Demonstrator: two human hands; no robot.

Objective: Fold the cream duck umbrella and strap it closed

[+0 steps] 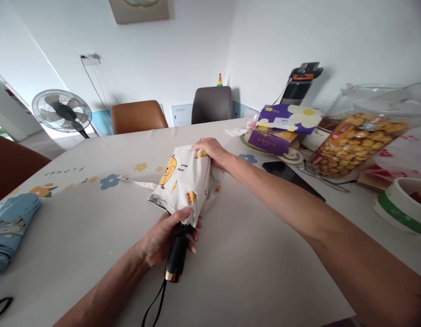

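A folding umbrella [185, 181] with white cloth and yellow duck prints lies over the middle of the table, its black handle [178, 254] pointing toward me. My left hand [167, 234] wraps round the umbrella where the cloth meets the handle, thumb on top. At the far end, my right hand [212, 151] grips the folded cloth, its fingertips partly hidden. The cloth is collapsed but loose, and a white strap [137, 182] stretches out to the left. From the handle's gold-coloured end hangs a black wrist loop [156, 304].
A blue folded umbrella [12, 227] lies at the left. On the right are a dark phone [292, 179], purple tissue packs [285, 119], a clear snack jar [360, 141], a bottle [299, 86] and a white-green tub [404, 206]. Chairs [139, 116] and a fan [62, 111] stand beyond.
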